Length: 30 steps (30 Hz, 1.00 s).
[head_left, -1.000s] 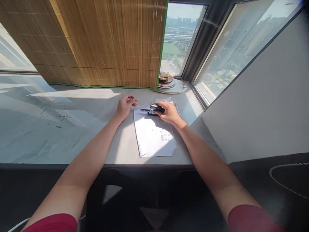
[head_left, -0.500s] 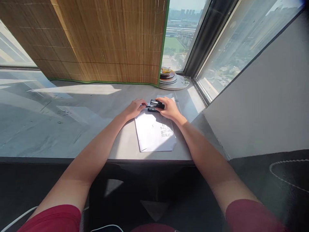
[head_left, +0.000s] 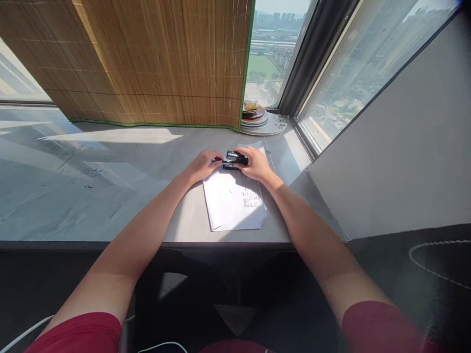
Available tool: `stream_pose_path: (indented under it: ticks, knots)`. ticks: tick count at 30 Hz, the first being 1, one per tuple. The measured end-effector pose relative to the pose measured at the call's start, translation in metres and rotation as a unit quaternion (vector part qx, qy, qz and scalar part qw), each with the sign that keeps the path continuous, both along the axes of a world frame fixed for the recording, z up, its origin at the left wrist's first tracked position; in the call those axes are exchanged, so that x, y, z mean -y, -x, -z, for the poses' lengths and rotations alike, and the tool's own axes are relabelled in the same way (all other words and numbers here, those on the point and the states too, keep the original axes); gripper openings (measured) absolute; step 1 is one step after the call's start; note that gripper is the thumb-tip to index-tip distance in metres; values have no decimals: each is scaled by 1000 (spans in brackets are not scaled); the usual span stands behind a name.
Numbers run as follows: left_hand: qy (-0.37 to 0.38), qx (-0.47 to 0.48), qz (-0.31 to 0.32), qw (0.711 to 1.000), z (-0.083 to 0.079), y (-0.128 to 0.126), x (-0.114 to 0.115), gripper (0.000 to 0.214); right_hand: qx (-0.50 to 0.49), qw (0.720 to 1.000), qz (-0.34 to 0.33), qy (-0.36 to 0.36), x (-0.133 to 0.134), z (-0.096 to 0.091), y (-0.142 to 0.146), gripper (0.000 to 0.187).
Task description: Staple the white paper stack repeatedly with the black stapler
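Note:
A black stapler (head_left: 236, 157) is in my right hand (head_left: 256, 165), whose fingers wrap round its right end. Its upper arm stands raised off the base at the left end. My left hand (head_left: 204, 165) is at that left end, fingertips pinched together close to the stapler; something small and dark shows at them, too small to name. Under the stapler and both hands lies a stack of white paper sheets (head_left: 231, 208) with some print on its right side.
Stacked plates (head_left: 257, 122) with a small yellow packet on top stand in the window corner. A bamboo blind (head_left: 165, 63) hangs over the back of the pale stone ledge (head_left: 55, 196). A grey wall (head_left: 397, 147) closes the right side.
The whole view has shifted slightly. The dark piece that stretched between my left fingertips and the stapler now shows less. Both hands stay in nearly the same place over the paper.

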<state>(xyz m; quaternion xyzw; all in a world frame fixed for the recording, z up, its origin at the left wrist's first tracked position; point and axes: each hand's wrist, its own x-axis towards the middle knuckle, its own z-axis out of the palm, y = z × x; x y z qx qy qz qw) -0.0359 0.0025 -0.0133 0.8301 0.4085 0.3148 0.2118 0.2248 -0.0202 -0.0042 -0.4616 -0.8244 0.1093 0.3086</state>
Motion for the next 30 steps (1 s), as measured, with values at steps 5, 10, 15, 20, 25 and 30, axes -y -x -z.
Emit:
stream_pose_path:
  ticks: [5, 10, 15, 20, 25, 30]
  knots:
    - [17, 13, 3, 1000, 0, 0, 0, 8, -1, 1000, -5, 2, 0, 0, 0, 39]
    - [27, 22, -11, 999, -3, 2, 2, 11, -5, 1000, -10, 4, -2, 3, -2, 41]
    - [32, 37, -19, 999, -2, 15, -1, 14, -12, 1000, -8, 3, -3, 3, -4, 39]
    - [39, 42, -19, 998, -3, 31, -4, 29, -36, 999, -9, 10, -3, 2, -8, 39]
    - [49, 71, 8, 996, -10, 29, 2, 32, -68, 997, -20, 11, -1, -1, -13, 41]
    - [46, 83, 51, 994, -11, 11, 12, 39, -64, 989, -134, 17, 12, -6, 0, 38]
